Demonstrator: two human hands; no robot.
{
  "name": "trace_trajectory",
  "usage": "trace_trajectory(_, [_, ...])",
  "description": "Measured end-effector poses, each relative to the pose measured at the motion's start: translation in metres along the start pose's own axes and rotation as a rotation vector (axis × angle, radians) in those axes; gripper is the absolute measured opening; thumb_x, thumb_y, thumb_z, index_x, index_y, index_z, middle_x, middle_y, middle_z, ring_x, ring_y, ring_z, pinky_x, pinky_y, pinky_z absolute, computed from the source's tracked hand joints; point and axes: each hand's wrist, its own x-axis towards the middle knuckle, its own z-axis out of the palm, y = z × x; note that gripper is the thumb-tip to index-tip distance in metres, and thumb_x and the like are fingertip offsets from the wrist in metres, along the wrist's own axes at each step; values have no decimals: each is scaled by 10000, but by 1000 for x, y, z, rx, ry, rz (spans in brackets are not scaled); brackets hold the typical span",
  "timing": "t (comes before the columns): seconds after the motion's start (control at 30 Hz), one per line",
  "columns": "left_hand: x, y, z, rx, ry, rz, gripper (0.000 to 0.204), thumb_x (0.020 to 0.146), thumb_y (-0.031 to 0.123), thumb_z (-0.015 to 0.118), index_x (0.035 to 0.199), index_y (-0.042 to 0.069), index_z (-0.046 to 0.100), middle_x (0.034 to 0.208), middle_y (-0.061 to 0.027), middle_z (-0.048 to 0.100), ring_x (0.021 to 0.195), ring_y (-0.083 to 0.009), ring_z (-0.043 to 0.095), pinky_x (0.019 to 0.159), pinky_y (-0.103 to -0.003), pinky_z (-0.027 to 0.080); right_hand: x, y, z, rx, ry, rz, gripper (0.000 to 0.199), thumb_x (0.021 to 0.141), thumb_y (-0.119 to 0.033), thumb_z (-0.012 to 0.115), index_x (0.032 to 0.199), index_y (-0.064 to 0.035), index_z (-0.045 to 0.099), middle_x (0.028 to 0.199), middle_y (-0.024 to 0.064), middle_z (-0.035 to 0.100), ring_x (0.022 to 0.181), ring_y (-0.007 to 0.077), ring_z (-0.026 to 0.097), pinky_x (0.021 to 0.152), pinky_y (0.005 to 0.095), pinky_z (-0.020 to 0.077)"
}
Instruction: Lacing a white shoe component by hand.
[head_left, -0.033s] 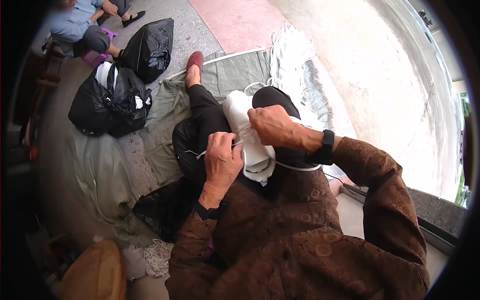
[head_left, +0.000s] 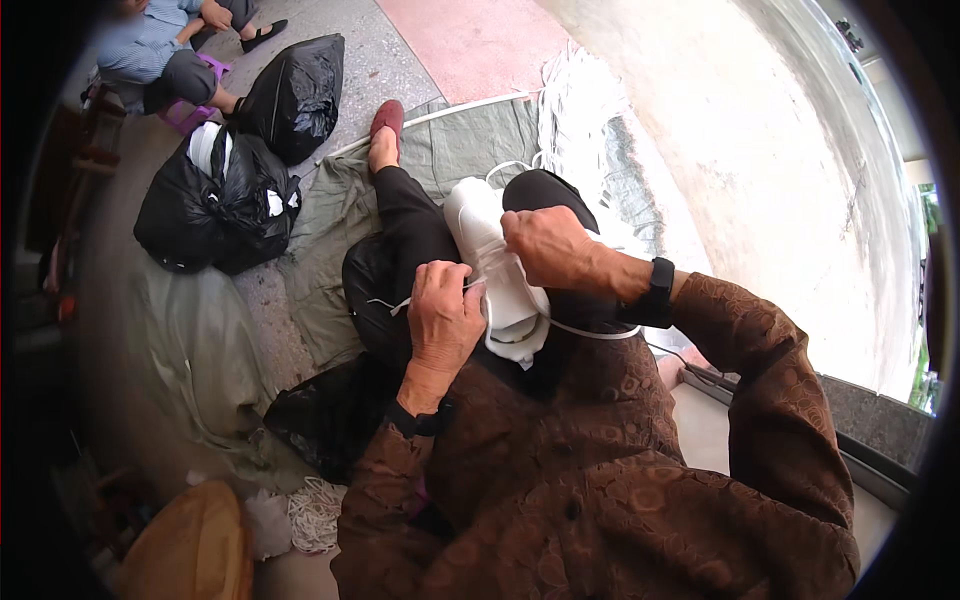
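A white lace-up shoe rests between my thighs, its toe pointing away from me and its heel toward my lap. Beside its left edge, my left hand is closed in a pinch on a thin white shoelace, whose loose end sticks out to the left. My right hand is closed over the shoe's right side, near the front of the lacing. Whatever its fingertips grip is hidden. A length of white lace loops from the heel end across my right thigh.
A grey-green cloth lies under my legs. Many white laces are heaped at the far right. Stuffed black bags stand at left, near a seated person. A round wooden stool and a string bundle are at lower left.
My right hand has shifted very slightly to the right. The whole scene sits a little higher and further left. Both hands keep their closed shape.
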Motion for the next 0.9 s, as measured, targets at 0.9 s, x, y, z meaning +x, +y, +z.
trace_trajectory(0.9, [-157,-200,-287,-1906,706,-571,181,1043,144,479,919,12,486,756,-14,345,660,-121,336,600,-270,312,-33,-11,24,986,372,505,110,841,-1,681,949,19,671,774,61,685,660,92,624,596,255,512])
